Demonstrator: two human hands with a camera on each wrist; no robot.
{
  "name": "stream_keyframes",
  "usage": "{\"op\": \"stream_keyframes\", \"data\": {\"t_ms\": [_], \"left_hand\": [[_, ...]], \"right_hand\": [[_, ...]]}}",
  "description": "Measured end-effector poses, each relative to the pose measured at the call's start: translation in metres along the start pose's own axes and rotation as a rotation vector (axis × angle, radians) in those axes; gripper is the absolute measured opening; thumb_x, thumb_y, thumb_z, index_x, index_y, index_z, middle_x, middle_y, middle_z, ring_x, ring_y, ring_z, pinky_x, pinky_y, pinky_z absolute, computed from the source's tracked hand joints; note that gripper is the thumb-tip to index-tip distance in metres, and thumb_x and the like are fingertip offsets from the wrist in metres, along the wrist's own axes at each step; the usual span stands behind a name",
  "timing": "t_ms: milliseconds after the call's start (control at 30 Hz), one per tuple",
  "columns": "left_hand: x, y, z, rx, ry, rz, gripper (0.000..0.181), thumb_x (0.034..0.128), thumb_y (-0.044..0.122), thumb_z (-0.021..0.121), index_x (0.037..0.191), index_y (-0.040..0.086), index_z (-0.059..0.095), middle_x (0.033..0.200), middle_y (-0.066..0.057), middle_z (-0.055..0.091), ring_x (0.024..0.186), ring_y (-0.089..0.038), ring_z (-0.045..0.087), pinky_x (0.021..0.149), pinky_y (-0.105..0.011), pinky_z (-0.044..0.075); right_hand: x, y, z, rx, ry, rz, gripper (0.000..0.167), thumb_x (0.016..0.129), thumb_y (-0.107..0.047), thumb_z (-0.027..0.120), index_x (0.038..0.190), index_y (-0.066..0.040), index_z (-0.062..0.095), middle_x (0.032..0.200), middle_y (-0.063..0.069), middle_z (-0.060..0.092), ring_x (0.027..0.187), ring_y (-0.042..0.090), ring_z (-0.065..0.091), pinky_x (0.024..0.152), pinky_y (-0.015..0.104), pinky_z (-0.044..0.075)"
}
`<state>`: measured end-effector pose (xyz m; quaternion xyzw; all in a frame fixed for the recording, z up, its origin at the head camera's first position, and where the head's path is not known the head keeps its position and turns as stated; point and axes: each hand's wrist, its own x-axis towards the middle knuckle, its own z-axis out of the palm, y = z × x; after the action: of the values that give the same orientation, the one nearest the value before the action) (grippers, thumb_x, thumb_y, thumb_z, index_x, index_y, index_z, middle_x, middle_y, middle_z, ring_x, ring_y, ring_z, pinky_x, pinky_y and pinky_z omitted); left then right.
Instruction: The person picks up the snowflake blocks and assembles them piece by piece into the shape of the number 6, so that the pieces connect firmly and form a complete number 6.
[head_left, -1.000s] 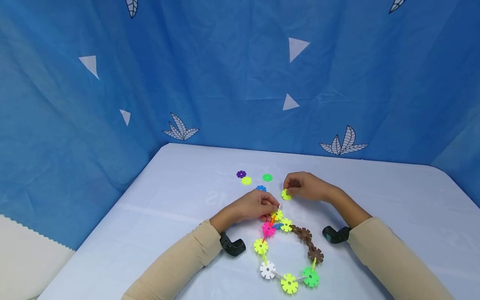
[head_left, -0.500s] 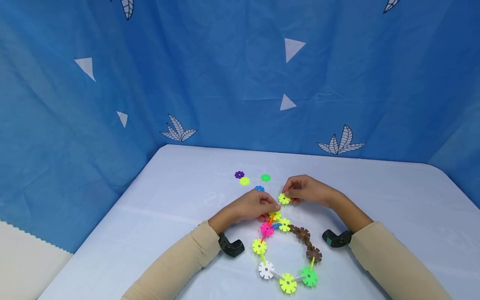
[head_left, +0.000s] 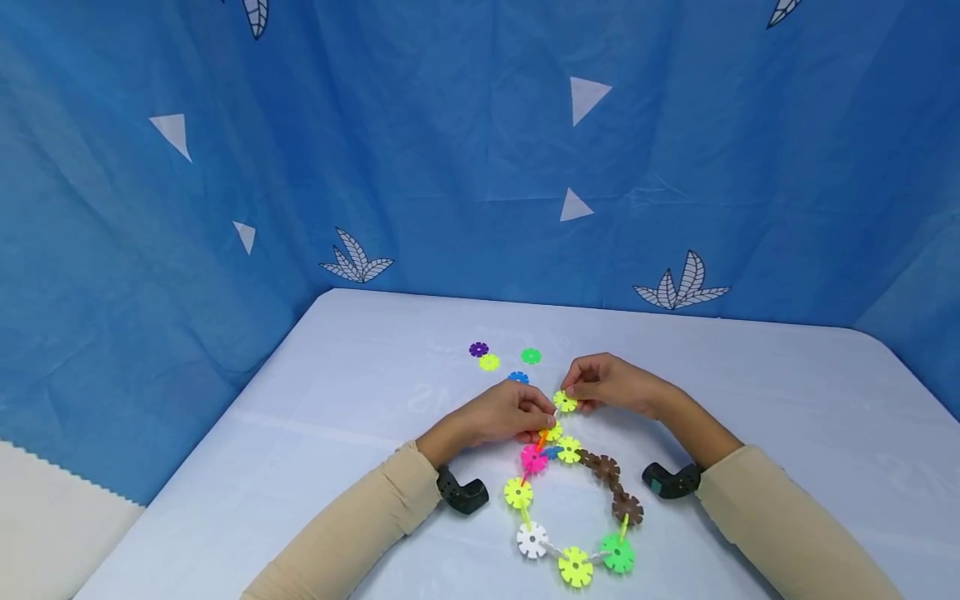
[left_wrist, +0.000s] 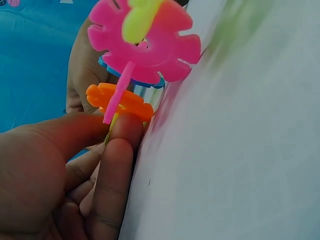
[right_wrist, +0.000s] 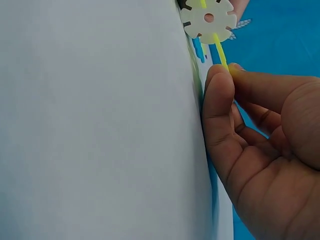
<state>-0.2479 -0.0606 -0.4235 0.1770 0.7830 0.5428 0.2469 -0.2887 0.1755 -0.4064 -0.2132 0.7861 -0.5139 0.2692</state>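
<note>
My left hand (head_left: 504, 412) pinches a yellow snowflake disc (head_left: 555, 432) at the far end of a ring of linked discs. In the left wrist view, thumb and fingertips grip its edge below an orange disc (left_wrist: 122, 100) and a pink disc (left_wrist: 160, 47). My right hand (head_left: 613, 383) holds another yellow snowflake disc (head_left: 565, 402) between thumb and index finger. The right wrist view shows that disc edge-on, meeting a slot of a white disc (right_wrist: 200, 29). How deep it sits there I cannot tell.
Loose on the white table (head_left: 390, 358) beyond the hands lie a purple disc (head_left: 478, 349), a yellow disc (head_left: 489, 362), a green disc (head_left: 531, 356) and a blue disc (head_left: 518, 377). Brown discs (head_left: 606, 468) and a green disc (head_left: 618, 553) form the ring's right side.
My right hand has come slightly down and left, bringing its yellow disc up to the white one by the left hand. The left hand keeps its grip and stays nearly still.
</note>
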Motion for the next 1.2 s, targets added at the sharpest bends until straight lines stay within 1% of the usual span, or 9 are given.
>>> {"op": "stream_keyframes", "data": {"t_ms": [200, 367, 533, 633, 767, 900, 1000, 1067, 1200], "left_hand": [[-0.002, 0.003, -0.001, 0.033, 0.011, -0.023, 0.01, 0.0946, 0.014, 0.073, 0.102, 0.007, 0.072, 0.08, -0.004, 0.068, 0.064, -0.012, 0.06, 0.061, -0.022, 0.052], [-0.003, 0.005, 0.0, 0.028, 0.021, -0.038, 0.009, 0.0933, 0.014, 0.075, 0.099, 0.007, 0.072, 0.082, -0.004, 0.07, 0.065, -0.012, 0.062, 0.062, -0.023, 0.053], [-0.002, 0.005, -0.002, 0.042, 0.016, -0.045, 0.01, 0.0915, 0.017, 0.077, 0.095, 0.009, 0.073, 0.082, -0.005, 0.072, 0.065, -0.013, 0.064, 0.065, -0.026, 0.056], [-0.002, 0.005, -0.004, 0.044, 0.02, -0.063, 0.012, 0.0926, 0.022, 0.076, 0.096, 0.011, 0.074, 0.082, -0.004, 0.071, 0.064, -0.014, 0.064, 0.065, -0.026, 0.056], [0.0, 0.003, -0.004, 0.015, 0.039, -0.081, 0.017, 0.0964, 0.027, 0.072, 0.099, 0.011, 0.073, 0.081, -0.005, 0.066, 0.064, -0.014, 0.062, 0.062, -0.025, 0.055], [0.001, 0.002, -0.002, 0.001, 0.05, -0.076, 0.016, 0.1004, 0.023, 0.066, 0.098, 0.008, 0.072, 0.082, -0.006, 0.065, 0.066, -0.014, 0.06, 0.06, -0.023, 0.054], [0.002, 0.002, -0.001, 0.004, 0.057, -0.076, 0.016, 0.1011, 0.02, 0.065, 0.094, 0.006, 0.071, 0.083, -0.006, 0.066, 0.068, -0.013, 0.058, 0.06, -0.023, 0.055], [0.002, 0.003, 0.0, 0.014, 0.063, -0.082, 0.016, 0.1004, 0.019, 0.066, 0.093, 0.006, 0.071, 0.082, -0.006, 0.066, 0.067, -0.013, 0.059, 0.06, -0.023, 0.054], [0.002, 0.003, 0.0, 0.014, 0.071, -0.086, 0.015, 0.0995, 0.019, 0.067, 0.092, 0.006, 0.071, 0.082, -0.006, 0.067, 0.067, -0.013, 0.059, 0.06, -0.024, 0.055]], "right_hand": [[0.001, 0.0, 0.005, -0.004, 0.006, -0.009, 0.009, 0.098, -0.004, 0.066, 0.101, 0.005, 0.066, 0.088, 0.011, 0.065, 0.075, 0.021, 0.063, 0.075, 0.031, 0.057], [0.0, -0.002, 0.007, -0.01, 0.02, -0.012, 0.009, 0.097, -0.004, 0.066, 0.1, 0.005, 0.066, 0.087, 0.011, 0.064, 0.075, 0.021, 0.063, 0.074, 0.031, 0.057], [0.0, -0.002, 0.007, 0.008, -0.005, -0.024, 0.009, 0.098, -0.003, 0.065, 0.102, 0.006, 0.065, 0.089, 0.013, 0.063, 0.076, 0.022, 0.062, 0.074, 0.031, 0.057], [0.001, -0.001, 0.007, 0.014, -0.016, -0.025, 0.009, 0.098, -0.003, 0.065, 0.102, 0.005, 0.065, 0.09, 0.013, 0.064, 0.077, 0.022, 0.062, 0.075, 0.031, 0.057], [0.002, -0.001, 0.008, 0.005, -0.026, -0.029, 0.008, 0.098, -0.004, 0.066, 0.101, 0.003, 0.066, 0.091, 0.012, 0.066, 0.078, 0.021, 0.063, 0.075, 0.032, 0.057], [0.001, -0.003, 0.008, -0.022, -0.047, -0.044, 0.008, 0.097, -0.007, 0.067, 0.1, 0.001, 0.068, 0.091, 0.01, 0.067, 0.08, 0.021, 0.062, 0.075, 0.032, 0.056], [0.001, -0.005, 0.009, -0.069, -0.062, -0.061, 0.01, 0.099, -0.009, 0.065, 0.1, 0.001, 0.069, 0.09, 0.009, 0.067, 0.081, 0.022, 0.061, 0.073, 0.033, 0.055], [0.003, -0.007, 0.008, -0.111, -0.058, -0.065, 0.011, 0.1, -0.01, 0.064, 0.101, -0.001, 0.069, 0.089, 0.009, 0.066, 0.08, 0.023, 0.06, 0.072, 0.033, 0.054], [0.015, -0.013, 0.003, -0.206, -0.024, -0.075, 0.013, 0.101, -0.009, 0.062, 0.109, -0.001, 0.068, 0.089, 0.01, 0.065, 0.08, 0.024, 0.058, 0.071, 0.034, 0.053]]}}
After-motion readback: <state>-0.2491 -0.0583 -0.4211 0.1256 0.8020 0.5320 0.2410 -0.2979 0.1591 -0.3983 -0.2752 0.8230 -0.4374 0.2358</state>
